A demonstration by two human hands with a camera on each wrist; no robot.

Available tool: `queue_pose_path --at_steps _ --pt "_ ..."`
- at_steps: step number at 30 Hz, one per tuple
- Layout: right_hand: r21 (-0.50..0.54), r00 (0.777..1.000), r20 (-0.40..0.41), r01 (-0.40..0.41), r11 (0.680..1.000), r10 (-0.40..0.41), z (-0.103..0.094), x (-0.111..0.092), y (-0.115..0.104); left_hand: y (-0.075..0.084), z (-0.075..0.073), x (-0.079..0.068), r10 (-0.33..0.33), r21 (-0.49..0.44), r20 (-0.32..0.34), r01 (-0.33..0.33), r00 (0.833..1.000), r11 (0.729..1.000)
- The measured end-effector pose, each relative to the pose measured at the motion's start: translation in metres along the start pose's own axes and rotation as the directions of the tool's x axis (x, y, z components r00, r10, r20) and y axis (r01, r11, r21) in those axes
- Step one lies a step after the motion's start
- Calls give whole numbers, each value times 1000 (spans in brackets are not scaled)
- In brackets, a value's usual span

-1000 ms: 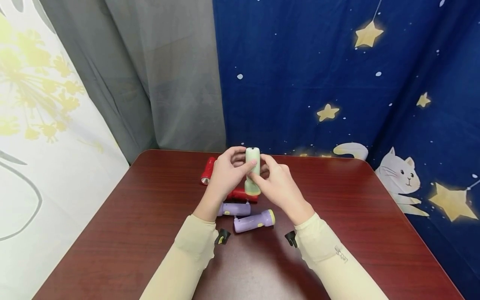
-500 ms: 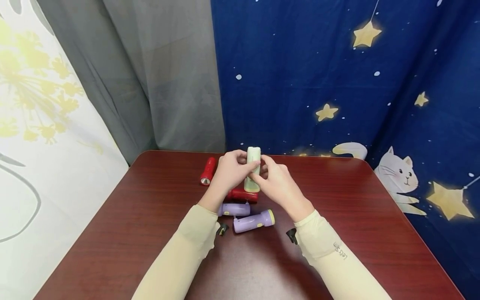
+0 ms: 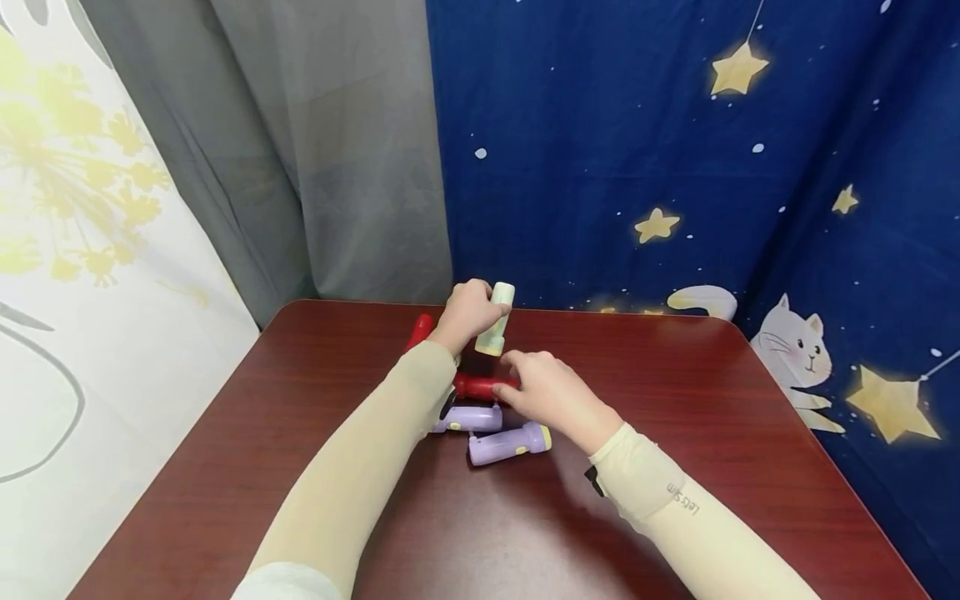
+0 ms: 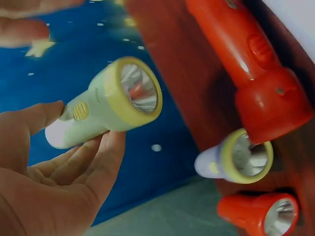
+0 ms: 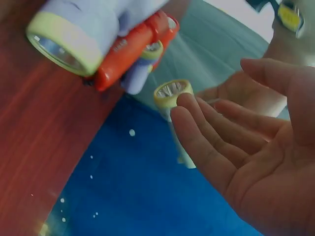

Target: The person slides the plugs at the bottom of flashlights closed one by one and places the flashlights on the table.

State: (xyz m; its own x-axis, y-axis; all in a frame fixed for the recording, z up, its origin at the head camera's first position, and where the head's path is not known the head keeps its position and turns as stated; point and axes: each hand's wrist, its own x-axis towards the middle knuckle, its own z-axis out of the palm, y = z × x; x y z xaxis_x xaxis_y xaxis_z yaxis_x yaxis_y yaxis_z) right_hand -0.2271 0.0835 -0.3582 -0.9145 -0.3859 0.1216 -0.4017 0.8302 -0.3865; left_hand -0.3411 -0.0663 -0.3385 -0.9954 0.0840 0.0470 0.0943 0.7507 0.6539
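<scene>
My left hand (image 3: 468, 310) holds a pale green flashlight (image 3: 492, 332) by its barrel, raised over the far part of the table, lens end down. Thumb and fingers pinch the barrel in the left wrist view, where the yellow-rimmed lens and yellow switch of the flashlight (image 4: 101, 105) face the camera. My right hand (image 3: 557, 390) is apart from it, fingers loosely bent and holding nothing. Its thumb tip overlaps the end of a red flashlight (image 3: 474, 387) in the head view. The right wrist view shows the right palm (image 5: 261, 182) bare, with the left hand (image 5: 236, 93) behind.
Two lilac flashlights (image 3: 471, 418) (image 3: 504, 447) with yellow trim lie nearer me on the dark red wooden table (image 3: 697, 433). Another red flashlight (image 3: 420, 330) lies farther left, partly covered by the left arm. Grey (image 3: 367, 150) and blue starry curtains (image 3: 585, 150) hang behind the table.
Both hands held the green flashlight before. The right hand has let go and moved down toward the red flashlight. My left hand has carried the green one slightly left and away, tilting it.
</scene>
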Motion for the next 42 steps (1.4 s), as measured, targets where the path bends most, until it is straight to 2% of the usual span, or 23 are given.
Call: queue_pose_path --at_steps 4,9,13,16,20,24,27,31,36,37,38,41,42 --pt "-36 998 55 40 999 -38 10 -7 1 -4 11 6 -49 46 47 47 998 998" --pt "-82 994 90 66 994 -59 18 -19 0 -15 25 9 -131 103 64 124 989 987" --pt "-108 986 143 107 988 -91 24 -29 0 -25 37 18 -135 190 90 116 987 975" --pt "-124 977 179 135 983 -112 27 -33 -2 -55 62 52 -105 264 100 75 989 961" --pt "-130 977 182 135 982 -110 30 -35 -3 -91 95 92 -71 311 85 41 994 950" --pt "-138 978 178 135 981 -110 32 -35 -1 -104 108 103 -38 321 74 12 997 947" --pt "-152 977 176 151 977 -124 33 -35 0 -107 110 104 -15 345 48 -2 999 939" --pt "-159 975 173 166 973 -138 36 -35 0 -97 99 89 11 367 38 -24 999 930" --pt "-157 976 173 163 974 -136 35 -36 -1 -85 91 79 85 387 40 -94 996 917" --pt "-156 975 173 164 974 -137 35 -36 -1 -78 87 73 72 382 60 -90 996 920" --pt "-154 975 173 166 974 -139 35 -36 -1 -77 86 70 90 389 49 -102 995 915" --pt "-144 973 173 177 974 -151 36 -36 -1 -50 69 40 29 392 86 -61 996 918" --pt "-141 972 172 183 973 -158 37 -37 -1 -45 66 31 22 394 81 -53 996 917"
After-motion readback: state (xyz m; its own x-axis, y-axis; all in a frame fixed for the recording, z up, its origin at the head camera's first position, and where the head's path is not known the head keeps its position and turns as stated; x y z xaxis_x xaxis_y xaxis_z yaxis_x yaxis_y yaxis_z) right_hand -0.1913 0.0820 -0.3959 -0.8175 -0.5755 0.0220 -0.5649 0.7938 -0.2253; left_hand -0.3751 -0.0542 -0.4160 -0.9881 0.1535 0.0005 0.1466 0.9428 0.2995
